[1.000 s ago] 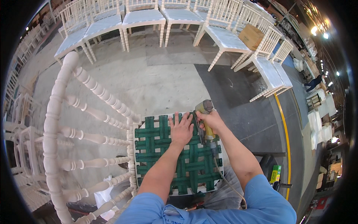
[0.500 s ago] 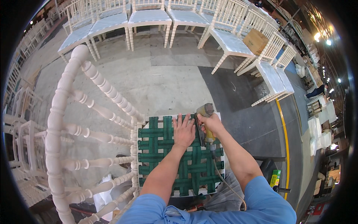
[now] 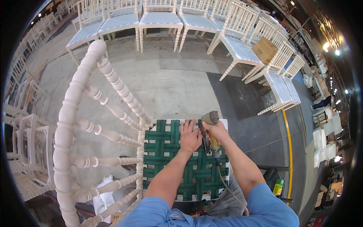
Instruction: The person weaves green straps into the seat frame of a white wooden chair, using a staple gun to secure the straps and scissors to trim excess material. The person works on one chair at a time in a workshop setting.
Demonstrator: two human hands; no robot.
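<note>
A cream chair with a turned spindle back (image 3: 67, 121) stands before me, its seat woven from dark green webbing straps (image 3: 184, 174) over a white seat frame (image 3: 225, 125). My left hand (image 3: 190, 140) lies flat and open on the webbing near the far edge, fingers stretched out. Just right of it, my right hand (image 3: 216, 132) is closed round the handle of a yellow and black air staple gun (image 3: 210, 118). The gun's dark nose and magazine lie along the straps at the far right part of the seat; its tip is partly hidden by my left hand.
A thin air hose (image 3: 227, 183) runs from the gun toward my lap. Several cream chairs with pale covered seats (image 3: 160, 19) form a curved row beyond. A cardboard box (image 3: 264, 50) sits on one. A yellow floor line (image 3: 288, 143) runs at right; more chair frames (image 3: 32, 143) stand left.
The whole view has shifted slightly, so the chair sits a little further right. My left hand's fingers have drawn closer together. The staple gun has come slightly nearer to me.
</note>
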